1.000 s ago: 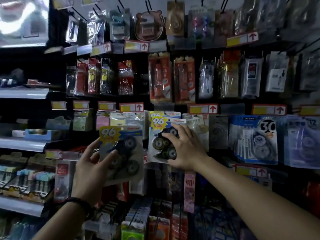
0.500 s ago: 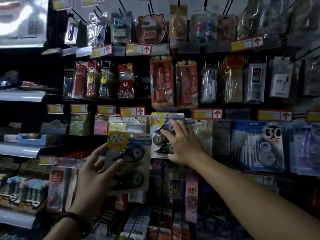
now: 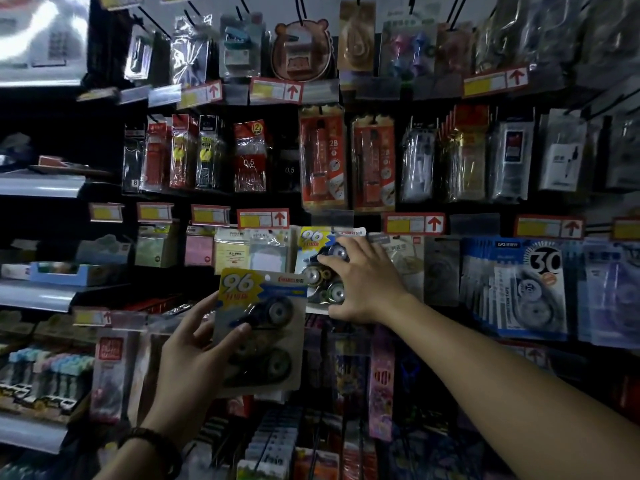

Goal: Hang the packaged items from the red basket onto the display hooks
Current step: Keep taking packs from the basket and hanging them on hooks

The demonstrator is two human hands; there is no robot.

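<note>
Nearly hung: first pack [image 3: 313, 242] at the peg, second pack [image 3: 266, 320] in waiting

A person stocks a stationery wall. Just below and to the right of the red-arrow price tag [image 3: 263, 218], the right hand [image 3: 365, 282] clasps the first pack of "96" correction tape against the display. Its fingertips curl over the blister and its thumb hooks under the lower edge. The card's top sits about level with the tag's bottom edge. The peg itself is hidden behind the card, so whether the hole has caught cannot be told. Straight below the tag, and nearer the camera, the left hand [image 3: 194, 355] pinches the second pack, thumb across the front and fingers behind the card. It is held upright and clear of the rack. Well to the right of the tag hang blue "30" tape packs [image 3: 516, 289].

The step in hand looks to be seating the first pack on its peg. The next move likely calls for sliding that card fully back and letting go. The second pack would then go up to the same peg, its punched hole lined up on the tip. A tilted card could miss or tear.
</note>
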